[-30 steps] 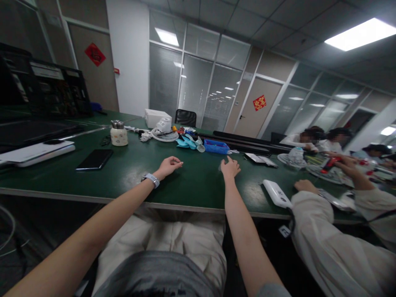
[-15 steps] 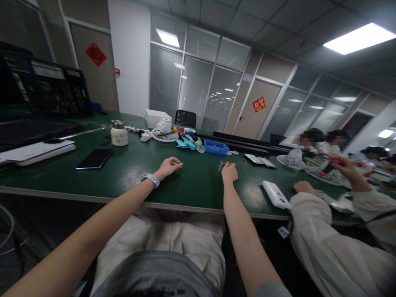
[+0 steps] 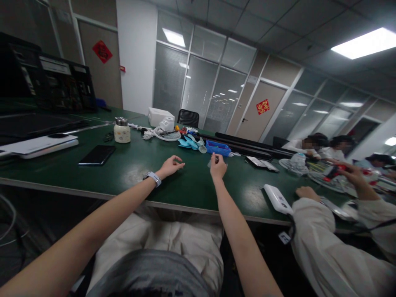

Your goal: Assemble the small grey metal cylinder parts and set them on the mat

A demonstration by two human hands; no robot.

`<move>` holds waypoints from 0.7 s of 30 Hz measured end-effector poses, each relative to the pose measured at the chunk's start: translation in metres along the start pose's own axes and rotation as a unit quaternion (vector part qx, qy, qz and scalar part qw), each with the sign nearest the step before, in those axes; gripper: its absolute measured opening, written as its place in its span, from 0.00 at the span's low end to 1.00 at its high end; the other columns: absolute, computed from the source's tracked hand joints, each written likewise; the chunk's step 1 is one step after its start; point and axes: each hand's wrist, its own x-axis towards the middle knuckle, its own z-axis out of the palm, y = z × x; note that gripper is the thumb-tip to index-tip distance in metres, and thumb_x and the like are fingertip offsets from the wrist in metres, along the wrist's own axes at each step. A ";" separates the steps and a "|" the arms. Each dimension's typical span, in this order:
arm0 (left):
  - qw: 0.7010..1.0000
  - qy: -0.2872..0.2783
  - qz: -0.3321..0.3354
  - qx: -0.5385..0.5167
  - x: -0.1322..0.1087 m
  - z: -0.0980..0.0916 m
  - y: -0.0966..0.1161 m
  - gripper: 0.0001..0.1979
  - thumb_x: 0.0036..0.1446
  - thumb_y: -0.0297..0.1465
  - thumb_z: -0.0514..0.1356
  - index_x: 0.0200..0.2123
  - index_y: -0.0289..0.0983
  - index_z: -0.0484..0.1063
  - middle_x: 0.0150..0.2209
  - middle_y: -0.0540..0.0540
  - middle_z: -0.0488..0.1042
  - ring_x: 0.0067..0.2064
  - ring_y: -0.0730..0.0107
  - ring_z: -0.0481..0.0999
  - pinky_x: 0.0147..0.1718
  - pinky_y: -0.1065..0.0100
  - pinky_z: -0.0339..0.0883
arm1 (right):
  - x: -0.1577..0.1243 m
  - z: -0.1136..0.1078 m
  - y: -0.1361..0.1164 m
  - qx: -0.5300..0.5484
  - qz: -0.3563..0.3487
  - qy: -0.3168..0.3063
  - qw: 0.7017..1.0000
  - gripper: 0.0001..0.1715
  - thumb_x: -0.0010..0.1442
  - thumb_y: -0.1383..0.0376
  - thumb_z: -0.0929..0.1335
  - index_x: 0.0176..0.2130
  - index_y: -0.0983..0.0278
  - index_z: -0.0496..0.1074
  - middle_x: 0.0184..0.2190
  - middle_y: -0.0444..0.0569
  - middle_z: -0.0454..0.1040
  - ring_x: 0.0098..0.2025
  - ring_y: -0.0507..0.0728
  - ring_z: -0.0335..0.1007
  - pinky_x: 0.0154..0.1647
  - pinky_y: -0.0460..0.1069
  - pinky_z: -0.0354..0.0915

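**Holding a small grey item in the right hand above the desk**

Reference: the small grey item is the dial centre; 12 o'clock points away from the wearer.

Item: located at the right hand's fingers, before the blue tray and apart from it. Blur and the hand hide most of its shape; its exact identity cannot be told.

Right fingers: bent inward and apparently closed round the item.

Left hand: at 9 o'clock, well apart from the item. Thumb and fingers are parted and loosely curled; nothing visible is held.

Change: compared with half a second ago, the right hand has shifted toward 9 o'clock, its fingers now more raised. The left hand's pose is nearly unchanged. Judgement: the work presently rests on the right hand alone, with the left unladen.

Surroundings:
- 12 o'clock, near: the blue tray.
- 11 o'clock: light-blue blades.
- 10 o'clock: a white fan part, lying beyond the blades.
- 9 o'clock, far: a black phone, lying flat.
- Between 9 and 10 o'clock, far: an upright cream jar.
- 3 o'clock: flat white packets.
- 4 o'clock: a white device, just beside a co-worker's sleeve.
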 end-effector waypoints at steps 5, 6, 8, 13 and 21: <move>0.998 0.001 0.035 0.051 0.005 0.000 -0.008 0.23 0.46 0.41 0.65 0.43 0.38 0.65 0.25 0.50 0.76 0.28 0.66 0.76 0.28 0.68 0.65 | -0.031 0.030 -0.048 0.013 -0.195 -0.124 0.973 0.20 0.62 0.48 0.62 0.40 0.58 0.72 0.33 0.44 0.78 0.35 0.53 0.72 0.37 0.44 0.59; 0.997 0.008 0.041 0.060 0.006 0.000 -0.010 0.22 0.47 0.39 0.64 0.45 0.38 0.65 0.26 0.50 0.76 0.28 0.66 0.76 0.28 0.67 0.65 | -0.035 0.034 -0.053 0.004 -0.226 -0.140 0.964 0.20 0.62 0.48 0.62 0.40 0.58 0.72 0.34 0.45 0.78 0.35 0.54 0.73 0.38 0.45 0.59; 0.995 0.035 0.051 0.076 0.006 0.000 -0.010 0.21 0.49 0.34 0.62 0.47 0.38 0.64 0.29 0.49 0.77 0.31 0.65 0.77 0.31 0.66 0.67 | -0.041 0.040 -0.058 -0.010 -0.259 -0.162 0.952 0.19 0.62 0.48 0.62 0.42 0.57 0.71 0.35 0.45 0.78 0.36 0.55 0.73 0.39 0.45 0.59; 0.985 0.092 0.088 0.114 -0.002 -0.001 0.005 0.21 0.56 0.36 0.57 0.51 0.38 0.60 0.34 0.45 0.79 0.36 0.62 0.78 0.37 0.63 0.67 | -0.042 0.044 -0.053 0.003 -0.219 -0.194 0.956 0.28 0.61 0.44 0.61 0.53 0.57 0.63 0.34 0.45 0.77 0.37 0.57 0.74 0.37 0.46 0.61; 0.975 0.098 0.171 0.100 -0.016 0.000 0.028 0.26 0.53 0.42 0.61 0.52 0.39 0.61 0.34 0.45 0.80 0.38 0.62 0.79 0.41 0.63 0.69 | -0.043 0.045 -0.045 0.010 -0.195 -0.252 0.948 0.39 0.59 0.52 0.66 0.62 0.60 0.49 0.41 0.51 0.76 0.41 0.60 0.74 0.40 0.50 0.64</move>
